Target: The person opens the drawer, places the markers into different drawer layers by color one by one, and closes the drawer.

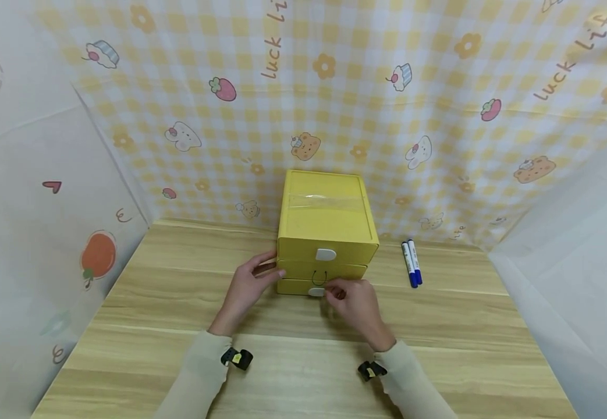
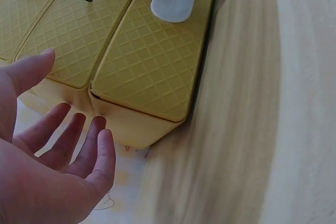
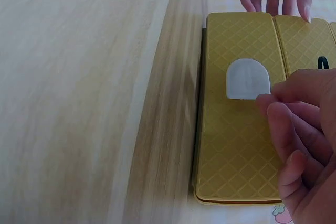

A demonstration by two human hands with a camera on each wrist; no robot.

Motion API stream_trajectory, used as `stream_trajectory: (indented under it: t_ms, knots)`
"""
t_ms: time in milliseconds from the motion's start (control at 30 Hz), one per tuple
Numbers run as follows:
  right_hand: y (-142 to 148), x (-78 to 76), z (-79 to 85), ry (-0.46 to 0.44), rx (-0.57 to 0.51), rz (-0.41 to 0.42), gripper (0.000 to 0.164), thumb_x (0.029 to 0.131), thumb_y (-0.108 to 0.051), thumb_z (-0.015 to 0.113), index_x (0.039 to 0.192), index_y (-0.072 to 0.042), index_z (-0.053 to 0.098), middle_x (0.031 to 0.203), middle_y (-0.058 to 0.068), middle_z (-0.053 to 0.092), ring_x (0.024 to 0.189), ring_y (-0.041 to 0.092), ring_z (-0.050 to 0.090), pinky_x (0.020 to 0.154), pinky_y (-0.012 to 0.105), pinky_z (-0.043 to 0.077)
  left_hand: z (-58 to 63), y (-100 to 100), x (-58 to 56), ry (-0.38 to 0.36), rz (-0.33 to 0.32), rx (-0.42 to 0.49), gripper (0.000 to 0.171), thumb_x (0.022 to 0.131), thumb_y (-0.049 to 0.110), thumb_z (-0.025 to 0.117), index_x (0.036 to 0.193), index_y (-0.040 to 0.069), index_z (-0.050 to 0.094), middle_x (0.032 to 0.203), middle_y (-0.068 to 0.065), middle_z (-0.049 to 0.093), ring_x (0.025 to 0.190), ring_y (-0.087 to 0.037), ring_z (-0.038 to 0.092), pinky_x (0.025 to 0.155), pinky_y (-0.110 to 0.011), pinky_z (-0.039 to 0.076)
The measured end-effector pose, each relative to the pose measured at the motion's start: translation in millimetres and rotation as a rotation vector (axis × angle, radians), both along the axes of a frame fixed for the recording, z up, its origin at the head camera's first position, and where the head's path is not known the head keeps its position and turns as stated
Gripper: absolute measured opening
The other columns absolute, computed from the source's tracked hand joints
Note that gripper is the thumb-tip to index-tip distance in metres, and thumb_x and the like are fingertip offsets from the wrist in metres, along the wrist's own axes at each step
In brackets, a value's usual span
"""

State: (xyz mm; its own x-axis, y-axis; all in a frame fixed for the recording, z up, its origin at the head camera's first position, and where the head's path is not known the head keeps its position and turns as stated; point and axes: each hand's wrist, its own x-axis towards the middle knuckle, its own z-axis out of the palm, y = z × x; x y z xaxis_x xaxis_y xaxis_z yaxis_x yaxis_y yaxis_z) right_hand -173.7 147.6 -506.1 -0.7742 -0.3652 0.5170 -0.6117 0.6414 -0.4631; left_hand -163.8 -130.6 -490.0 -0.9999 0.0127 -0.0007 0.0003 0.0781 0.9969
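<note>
A yellow drawer box (image 1: 329, 203) with three stacked drawers stands at the back of the table. White tabs mark the top and bottom drawers; a dark loop handle (image 1: 319, 279) is on the middle one. The thumb and forefinger of my right hand (image 1: 355, 302) pinch the edge of the bottom drawer's white tab (image 3: 248, 80), the other fingers curled. My left hand (image 1: 245, 291) is at the box's left side, its thumb by the drawer fronts and its fingers (image 2: 86, 145) loosely bent along the side wall. All the drawers look closed.
Two blue-capped white marker pens (image 1: 412, 263) lie side by side to the right of the box. A yellow checked cloth (image 1: 334, 116) hangs close behind it. White sheets (image 1: 36, 174) border the wooden table (image 1: 177, 279) at left and right.
</note>
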Motion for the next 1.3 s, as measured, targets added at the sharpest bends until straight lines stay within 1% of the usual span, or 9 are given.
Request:
stream_trajectory:
  t_ms: [200,467,700,800,900,1000,1100,1200,1300]
  knots:
    - [-2,-1.3,-3.5,0.024,0.015,-0.004,0.011,0.082,0.002,0.091,0.085,-0.007,0.085,0.073,0.000,0.077,0.061,0.009,0.071,0.056,0.025,0.059,-5.8,3,3.5,-0.020,0.021,0.007,0.065,0.099,0.017,0.085,0.158,0.002,0.058,0.156,-0.023,0.059,0.136,-0.043,0.064,0.110,-0.052,0.057]
    - [-2,-1.6,-7.7,0.068,0.026,-0.016,0.013,0.081,0.003,0.092,0.084,-0.009,0.085,0.073,-0.001,0.077,0.060,0.007,0.068,0.054,0.023,0.057,-8.2,5,2.4,-0.022,0.034,0.018,0.063,0.100,0.018,0.085,0.156,0.002,0.060,0.151,-0.025,0.063,0.134,-0.043,0.066,0.109,-0.051,0.057]
    - [-2,3.6,-6.3,0.101,0.086,-0.004,0.012,0.081,0.001,0.092,0.082,-0.009,0.084,0.072,0.000,0.076,0.057,0.005,0.065,0.052,0.019,0.053,-8.4,6,2.7,-0.019,0.033,0.025,0.060,0.102,0.017,0.083,0.155,0.002,0.060,0.150,-0.026,0.063,0.134,-0.043,0.066,0.110,-0.050,0.057]
    - [-1,8.7,-4.6,0.136,0.115,0.019,0.014,0.081,0.000,0.093,0.080,-0.010,0.083,0.070,-0.002,0.075,0.053,0.002,0.058,0.048,0.016,0.047,-8.8,6,3.2,-0.026,0.040,0.016,0.060,0.102,0.016,0.083,0.155,0.003,0.061,0.149,-0.025,0.064,0.133,-0.042,0.067,0.110,-0.049,0.057]
    - [1,15.8,-2.2,0.164,0.138,0.051,0.015,0.080,0.000,0.093,0.078,-0.011,0.082,0.069,-0.003,0.074,0.051,0.001,0.055,0.046,0.015,0.044,-8.9,6,3.4,-0.024,0.044,0.017,0.059,0.102,0.015,0.083,0.155,0.002,0.061,0.148,-0.025,0.065,0.132,-0.043,0.067,0.108,-0.047,0.058]
    - [3,24.3,0.8,0.172,0.170,0.083,0.015,0.080,-0.002,0.094,0.079,-0.011,0.082,0.071,-0.003,0.076,0.054,0.002,0.061,0.050,0.013,0.048,-9.1,6,2.6,-0.029,0.045,0.028,0.058,0.101,0.015,0.084,0.154,0.003,0.062,0.147,-0.024,0.066,0.132,-0.042,0.068,0.107,-0.044,0.059]
    - [4,34.3,5.1,0.157,0.195,0.123,0.013,0.081,-0.003,0.095,0.082,-0.009,0.083,0.075,0.000,0.079,0.056,0.005,0.067,0.052,0.011,0.051,-9.2,6,2.3,-0.030,0.039,0.028,0.058,0.101,0.015,0.084,0.154,0.002,0.062,0.147,-0.024,0.066,0.132,-0.042,0.067,0.107,-0.043,0.060]
    - [5,44.3,9.7,0.150,0.229,0.156,0.012,0.080,-0.004,0.095,0.084,-0.009,0.084,0.076,0.000,0.080,0.056,0.006,0.069,0.053,0.010,0.050,-9.6,6,1.4,-0.031,0.033,0.024,0.059,0.101,0.015,0.083,0.154,0.003,0.062,0.148,-0.024,0.065,0.133,-0.042,0.067,0.107,-0.042,0.060]
    - [5,53.4,14.0,0.166,0.256,0.185,0.014,0.078,-0.004,0.095,0.082,-0.010,0.084,0.075,-0.001,0.079,0.056,0.006,0.070,0.053,0.012,0.052,-8.3,6,0.6,-0.031,0.030,0.020,0.058,0.102,0.016,0.083,0.155,0.003,0.062,0.148,-0.023,0.065,0.133,-0.041,0.067,0.107,-0.043,0.060]
